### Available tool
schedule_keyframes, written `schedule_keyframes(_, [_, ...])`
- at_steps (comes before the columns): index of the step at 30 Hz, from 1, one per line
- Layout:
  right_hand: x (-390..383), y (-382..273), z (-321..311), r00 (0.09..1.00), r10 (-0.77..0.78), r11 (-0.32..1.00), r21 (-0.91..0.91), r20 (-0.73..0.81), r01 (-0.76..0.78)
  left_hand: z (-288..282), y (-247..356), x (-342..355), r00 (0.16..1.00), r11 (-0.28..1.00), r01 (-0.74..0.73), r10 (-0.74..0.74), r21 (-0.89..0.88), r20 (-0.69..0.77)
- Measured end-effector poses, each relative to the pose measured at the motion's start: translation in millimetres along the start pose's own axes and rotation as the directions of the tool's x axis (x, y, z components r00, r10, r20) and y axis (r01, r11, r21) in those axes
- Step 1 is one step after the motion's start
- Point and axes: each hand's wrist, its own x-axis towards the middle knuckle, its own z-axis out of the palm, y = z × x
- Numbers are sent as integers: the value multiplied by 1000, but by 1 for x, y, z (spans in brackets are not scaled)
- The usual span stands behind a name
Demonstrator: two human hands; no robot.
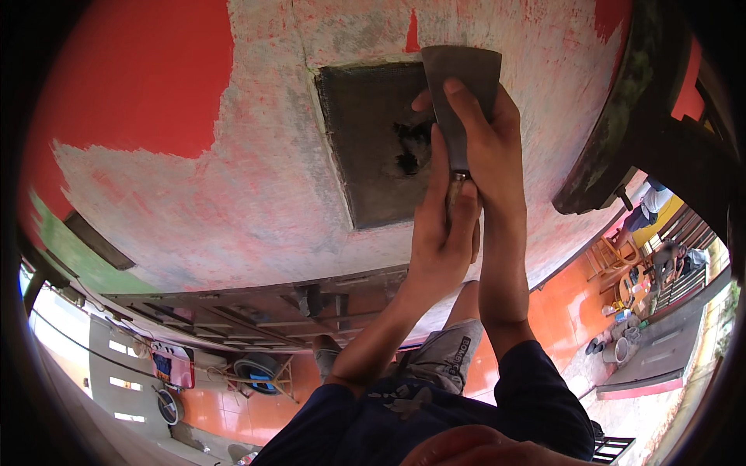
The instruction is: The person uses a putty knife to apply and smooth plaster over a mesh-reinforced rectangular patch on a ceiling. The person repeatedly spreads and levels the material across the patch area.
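Both my hands hold a wide metal scraper (463, 74) against the side of a vehicle body (233, 194) whose red paint is mostly scraped off to grey-pink. My right hand (486, 132) presses its fingers flat on the blade. My left hand (443, 233) grips the handle below it. The blade's edge lies at the right side of a dark square recessed panel (373, 144) that has a black patch in it.
Red paint remains at the upper left (140, 70). A dark wheel arch (614, 132) curves at the right. Below are the vehicle's underframe (249, 307), orange floor tiles (567, 311), a tyre (256, 366), buckets and clutter, and a person (649, 206) at the right.
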Motion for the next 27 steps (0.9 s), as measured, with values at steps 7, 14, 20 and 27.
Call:
schedule_keyframes(7, [7, -8, 10, 1000, -19, 999, 28, -4, 19, -3, 15, 6, 1000, 1000, 4, -4, -12, -18])
schedule_keyframes(14, [10, -14, 15, 1000, -8, 998, 65, 4, 7, -2, 38, 8, 998, 999, 34, -36, -36, -44])
schedule_keyframes(20, [16, -22, 22, 1000, 2, 993, 119, -29, 1, 2, 47, 12, 999, 998, -10, 8, -54, -40])
schedule_keyframes(27, [12, -19, 18, 998, 53, 998, 43, -32, -52, 3, 43, 10, 997, 999, 39, -38, 18, -62])
